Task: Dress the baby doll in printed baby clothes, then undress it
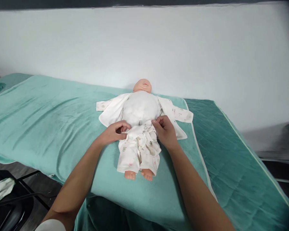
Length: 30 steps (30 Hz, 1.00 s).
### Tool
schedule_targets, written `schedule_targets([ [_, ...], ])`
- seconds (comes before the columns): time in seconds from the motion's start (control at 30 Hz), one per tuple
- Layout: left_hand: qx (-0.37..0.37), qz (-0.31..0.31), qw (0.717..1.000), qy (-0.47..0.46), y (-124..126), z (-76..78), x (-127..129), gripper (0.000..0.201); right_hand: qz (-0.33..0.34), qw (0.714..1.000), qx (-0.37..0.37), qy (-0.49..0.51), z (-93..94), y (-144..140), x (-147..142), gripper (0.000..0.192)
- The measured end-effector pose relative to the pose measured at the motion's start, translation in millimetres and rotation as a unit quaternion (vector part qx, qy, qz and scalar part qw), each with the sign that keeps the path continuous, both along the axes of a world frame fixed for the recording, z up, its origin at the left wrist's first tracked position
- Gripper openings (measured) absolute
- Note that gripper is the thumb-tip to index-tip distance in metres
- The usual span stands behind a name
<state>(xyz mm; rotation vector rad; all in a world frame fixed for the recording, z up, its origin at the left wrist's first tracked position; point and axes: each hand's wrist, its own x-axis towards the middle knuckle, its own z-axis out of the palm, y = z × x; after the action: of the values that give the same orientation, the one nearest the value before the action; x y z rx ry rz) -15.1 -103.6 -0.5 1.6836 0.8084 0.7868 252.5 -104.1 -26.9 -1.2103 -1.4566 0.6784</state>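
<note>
White wall behind, green sheet below, the doll on its back; left hand and right hand each pinch a side of its pants at the hips! Soft, light cloth, I'd judge: best held by the waistband.

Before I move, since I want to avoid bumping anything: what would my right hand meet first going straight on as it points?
Probably the doll's rounded white cloth torso, just beyond your right hand; its curl leaves the exact line and depth unclear.
</note>
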Motion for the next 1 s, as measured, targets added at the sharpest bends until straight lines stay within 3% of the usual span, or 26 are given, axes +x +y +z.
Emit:
schedule_targets([
  [0.17,0.004,0.005,1.0,-0.009,0,0.8,2,0.013,0.017,0.998,-0.009,0.058,-1.3,-3,-2,0.031],
  [0.33,0.027,0.065,0.997,-0.029,0,-6.4,4,0.013,0.012,0.998,-0.01,0.064,-1.2,-4,-2,0.031],
  [0.4,0.058,0.134,0.988,-0.047,3,-8.7,4,0.016,0.011,0.998,-0.011,0.066,-1.2,-4,-2,0.031],
  [0.5,0.11,0.293,0.946,-0.084,11,-9.7,1,0.023,0.004,0.998,-0.012,0.064,-0.7,-4,-3,0.032],
  [0.57,0.105,0.346,0.928,-0.095,15,-9.8,1,0.02,-0.001,0.998,-0.012,0.06,-0.2,-5,-3,0.033],
  [0.63,0.077,0.317,0.941,-0.086,18,-10.2,2,0.016,-0.003,0.998,-0.016,0.059,0.1,-6,-4,0.032],
  [0.77,0.049,0.16,0.985,-0.037,16,-10.3,6,0.02,-0.005,0.998,-0.018,0.065,0.3,-8,-4,0.029],
  [1.0,0.063,0.032,0.997,0.018,10,-3.4,4,0.03,0.003,0.999,-0.003,0.04,-1.3,-12,-2,0.032],
])
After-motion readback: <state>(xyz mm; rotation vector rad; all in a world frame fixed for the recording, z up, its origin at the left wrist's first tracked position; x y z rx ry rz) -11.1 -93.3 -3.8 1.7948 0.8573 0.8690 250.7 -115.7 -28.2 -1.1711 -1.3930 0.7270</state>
